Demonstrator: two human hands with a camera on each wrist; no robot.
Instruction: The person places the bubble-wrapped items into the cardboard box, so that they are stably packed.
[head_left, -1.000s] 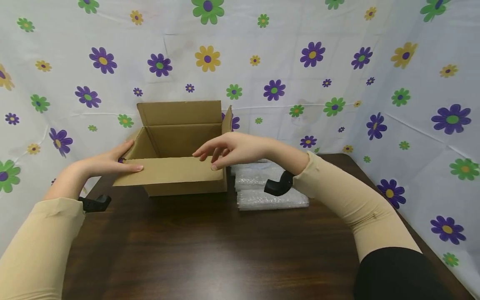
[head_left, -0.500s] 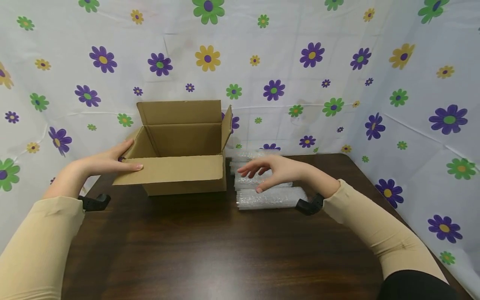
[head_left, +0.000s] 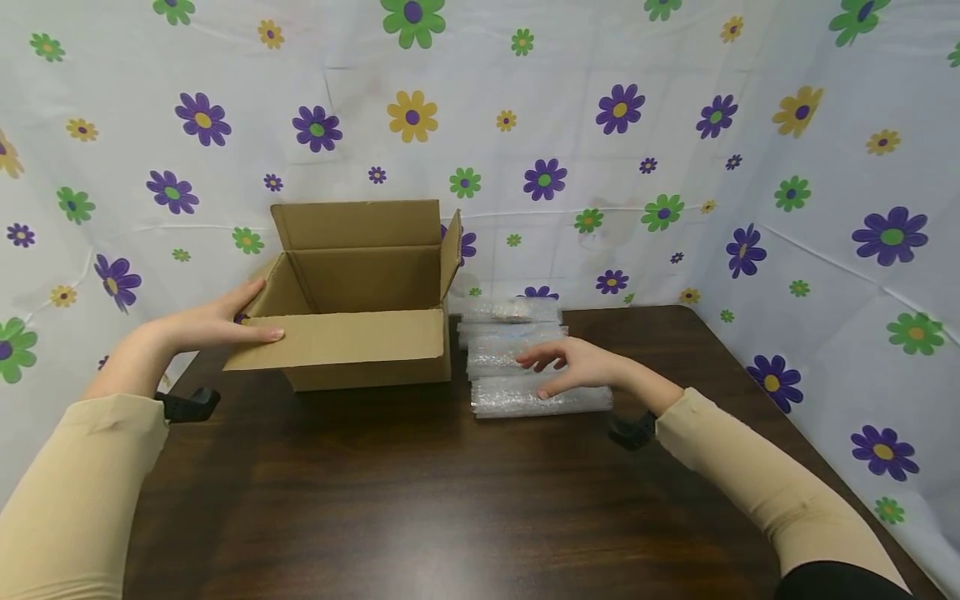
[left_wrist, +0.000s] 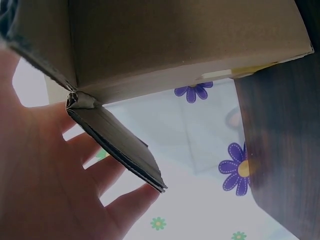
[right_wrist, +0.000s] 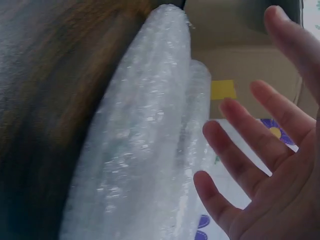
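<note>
An open cardboard box (head_left: 375, 375) stands at the back left of the table, its flaps spread. At its front left corner my left hand (head_left: 206, 327) grips it, the thumb lying over the front flap (head_left: 352, 337). In the left wrist view the fingers of the left hand (left_wrist: 55, 165) lie against a folded side flap (left_wrist: 120, 142). Bubble-wrapped bundles (head_left: 517, 397) lie in a row right of the box. Over the nearest of them hovers my right hand (head_left: 581, 368), fingers spread and holding nothing. The right wrist view has the bubble wrap (right_wrist: 132, 135) beside the fingertips.
A dark wooden table (head_left: 420, 492) carries everything. Behind and to the right hangs a white flowered cloth (head_left: 510, 83), close to the table's back edge. A black wrist camera (head_left: 187, 406) sits at the left wrist, another (head_left: 632, 431) at the right.
My right hand has moved right and down, from over the box's front flap to over the nearest bubble-wrapped bundle. The left hand and the box have stayed put.
</note>
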